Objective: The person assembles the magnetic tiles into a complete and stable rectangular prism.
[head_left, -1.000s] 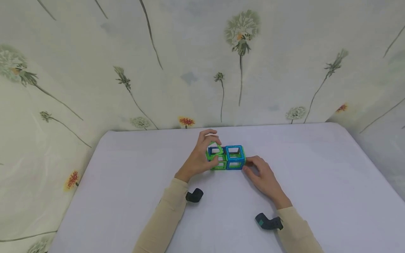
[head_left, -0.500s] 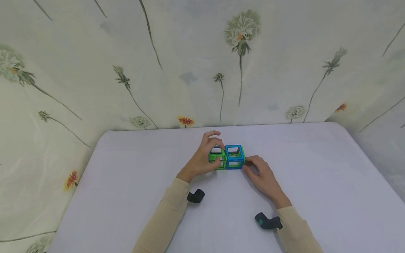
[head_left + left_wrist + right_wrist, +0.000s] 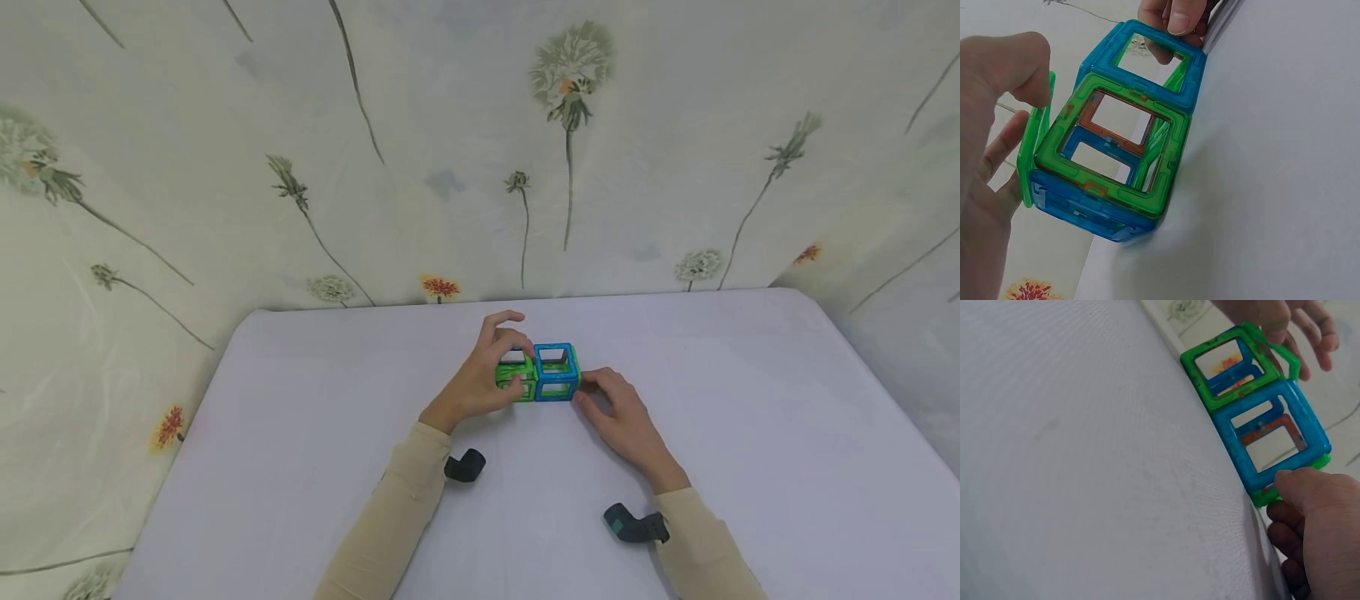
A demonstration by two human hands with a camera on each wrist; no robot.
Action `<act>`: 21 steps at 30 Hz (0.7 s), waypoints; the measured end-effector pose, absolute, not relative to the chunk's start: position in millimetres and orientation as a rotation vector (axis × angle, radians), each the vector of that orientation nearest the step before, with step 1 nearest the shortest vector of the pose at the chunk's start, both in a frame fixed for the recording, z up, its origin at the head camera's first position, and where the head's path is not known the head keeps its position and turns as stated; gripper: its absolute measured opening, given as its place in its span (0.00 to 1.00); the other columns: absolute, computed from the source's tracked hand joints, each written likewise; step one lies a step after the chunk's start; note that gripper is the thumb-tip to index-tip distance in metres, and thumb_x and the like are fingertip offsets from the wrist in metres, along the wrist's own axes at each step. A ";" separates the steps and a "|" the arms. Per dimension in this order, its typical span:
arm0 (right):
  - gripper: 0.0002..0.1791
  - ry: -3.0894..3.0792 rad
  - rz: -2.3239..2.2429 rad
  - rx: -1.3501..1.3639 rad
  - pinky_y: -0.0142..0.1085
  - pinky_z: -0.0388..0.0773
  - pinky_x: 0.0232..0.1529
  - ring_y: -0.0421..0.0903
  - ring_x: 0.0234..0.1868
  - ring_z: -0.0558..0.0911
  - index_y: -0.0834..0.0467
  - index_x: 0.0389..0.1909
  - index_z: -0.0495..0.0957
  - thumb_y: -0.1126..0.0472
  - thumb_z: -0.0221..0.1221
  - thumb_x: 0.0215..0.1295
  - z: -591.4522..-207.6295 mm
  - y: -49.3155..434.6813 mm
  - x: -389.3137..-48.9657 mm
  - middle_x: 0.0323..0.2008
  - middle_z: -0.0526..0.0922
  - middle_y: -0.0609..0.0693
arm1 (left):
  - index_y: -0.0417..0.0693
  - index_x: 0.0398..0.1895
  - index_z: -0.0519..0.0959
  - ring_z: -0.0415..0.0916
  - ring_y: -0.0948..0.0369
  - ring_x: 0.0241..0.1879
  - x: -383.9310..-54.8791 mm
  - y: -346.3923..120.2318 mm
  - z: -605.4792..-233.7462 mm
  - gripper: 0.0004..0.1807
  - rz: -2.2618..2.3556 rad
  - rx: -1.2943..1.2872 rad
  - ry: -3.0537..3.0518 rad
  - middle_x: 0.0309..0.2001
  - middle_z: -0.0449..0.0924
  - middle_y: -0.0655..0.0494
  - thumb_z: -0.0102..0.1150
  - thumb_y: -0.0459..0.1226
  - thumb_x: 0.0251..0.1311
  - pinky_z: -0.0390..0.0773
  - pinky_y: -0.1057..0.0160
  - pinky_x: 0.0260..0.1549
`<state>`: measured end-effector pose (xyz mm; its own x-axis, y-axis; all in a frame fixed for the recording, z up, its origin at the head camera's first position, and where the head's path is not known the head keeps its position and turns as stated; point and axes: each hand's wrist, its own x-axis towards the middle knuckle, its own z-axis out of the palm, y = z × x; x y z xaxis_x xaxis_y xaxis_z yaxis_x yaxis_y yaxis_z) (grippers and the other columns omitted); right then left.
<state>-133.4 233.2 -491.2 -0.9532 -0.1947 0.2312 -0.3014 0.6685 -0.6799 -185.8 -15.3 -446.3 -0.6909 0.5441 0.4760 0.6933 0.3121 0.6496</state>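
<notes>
Two open-framed cubes of magnetic tiles stand joined side by side at the far middle of the table. The right cube shows blue tiles (image 3: 556,381) on its top and front. A green front tile (image 3: 1172,160) faces out on the left cube, with blue and orange tiles visible through it. My left hand (image 3: 474,377) pinches a green square magnetic tile (image 3: 1027,164) over the left cube's top; in the right wrist view this tile (image 3: 1291,357) sits slightly tilted. My right hand (image 3: 624,421) grips the right cube, thumb on its blue front and fingers at its green right side.
A white cloth covers the table (image 3: 525,517). Its far edge runs just behind the cubes, against a hanging cloth (image 3: 420,225) printed with dandelions. Dark wrist-worn devices (image 3: 636,525) stick out from both sleeves.
The left hand has moved slightly right and lowered the tilted green tile toward the left cube's top. The right hand has stayed at the right cube.
</notes>
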 end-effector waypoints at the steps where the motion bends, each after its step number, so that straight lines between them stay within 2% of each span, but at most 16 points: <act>1: 0.15 -2.741 1.156 0.409 0.46 0.70 0.57 0.43 0.53 0.74 0.52 0.53 0.73 0.53 0.55 0.67 -491.3 233.3 -133.4 0.48 0.77 0.45 | 0.51 0.43 0.71 0.69 0.61 0.55 -185.7 -15.0 -446.7 0.19 -1.316 -1.149 -2.406 0.68 0.50 0.52 0.60 0.27 0.46 0.71 0.62 0.58; 10: 0.15 -2.737 1.152 0.424 0.46 0.70 0.56 0.44 0.53 0.74 0.52 0.53 0.73 0.53 0.55 0.67 -491.8 233.3 -133.4 0.48 0.78 0.46 | 0.52 0.43 0.73 0.69 0.61 0.54 -183.2 -13.9 -449.3 0.20 -1.294 -1.158 -2.421 0.69 0.49 0.53 0.59 0.27 0.46 0.72 0.63 0.56; 15: 0.16 -2.738 1.135 0.431 0.45 0.71 0.56 0.44 0.52 0.74 0.53 0.53 0.73 0.53 0.55 0.68 -491.4 233.0 -132.8 0.48 0.78 0.46 | 0.53 0.45 0.73 0.69 0.61 0.56 -183.0 -14.7 -448.1 0.20 -1.289 -1.151 -2.442 0.69 0.50 0.53 0.59 0.29 0.47 0.74 0.62 0.55; 21: 0.15 -2.734 1.142 0.431 0.46 0.71 0.56 0.44 0.52 0.74 0.53 0.53 0.73 0.53 0.55 0.67 -490.7 233.6 -132.4 0.48 0.78 0.46 | 0.54 0.53 0.73 0.63 0.63 0.60 -185.8 -21.8 -446.7 0.23 -1.262 -1.102 -2.529 0.63 0.60 0.56 0.64 0.37 0.51 0.70 0.58 0.59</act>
<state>-132.4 233.6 -490.7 -0.9478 -0.2057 0.2436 -0.3178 0.6693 -0.6716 -185.8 -21.8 -446.7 -0.7309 0.5589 0.3917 0.6491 0.3918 0.6521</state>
